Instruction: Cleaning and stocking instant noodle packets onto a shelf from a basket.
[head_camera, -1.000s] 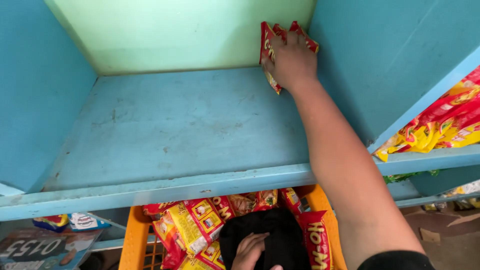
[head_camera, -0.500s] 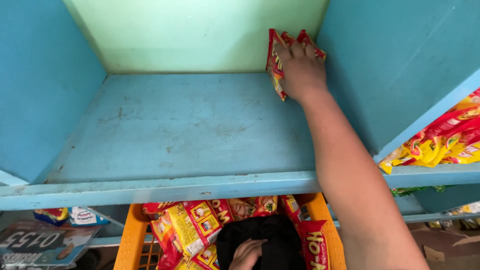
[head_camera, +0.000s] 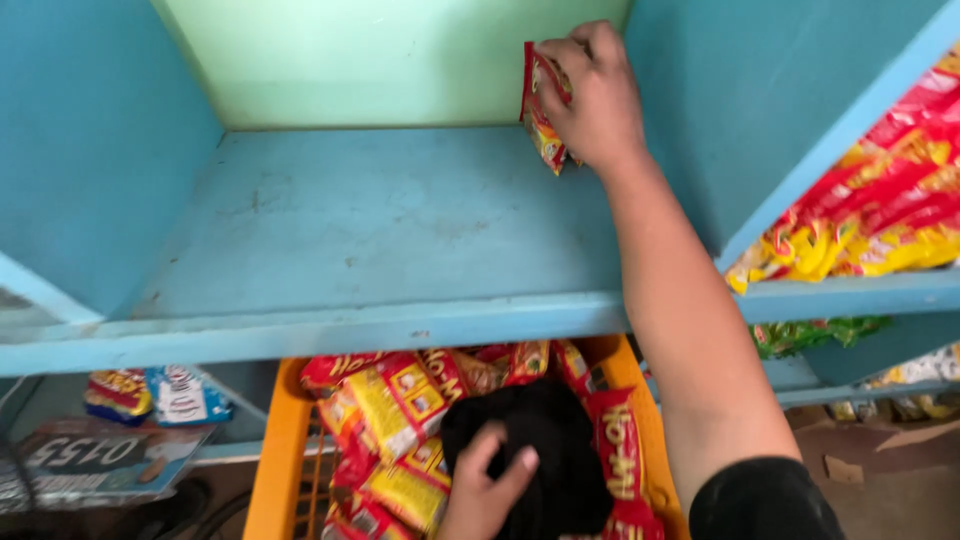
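My right hand (head_camera: 592, 100) reaches deep into a blue shelf compartment (head_camera: 380, 230) and grips a few red and yellow snack packets (head_camera: 541, 110), held upright against the back right corner. My left hand (head_camera: 485, 490) is low in the picture, resting on a black bundle (head_camera: 545, 450) that lies in an orange crate (head_camera: 272, 460). Several more red and yellow packets (head_camera: 400, 420) fill the crate around the bundle.
The compartment has a pale green back wall (head_camera: 390, 60) and blue side walls. To the right, another shelf holds stacked red and yellow packets (head_camera: 880, 210). Lower left are more packets (head_camera: 150, 395) and a printed sheet (head_camera: 100, 455).
My right hand has shifted slightly with the packets at the back right corner, pressing them upright. The view has moved a little closer. My left hand stays on the black bundle.
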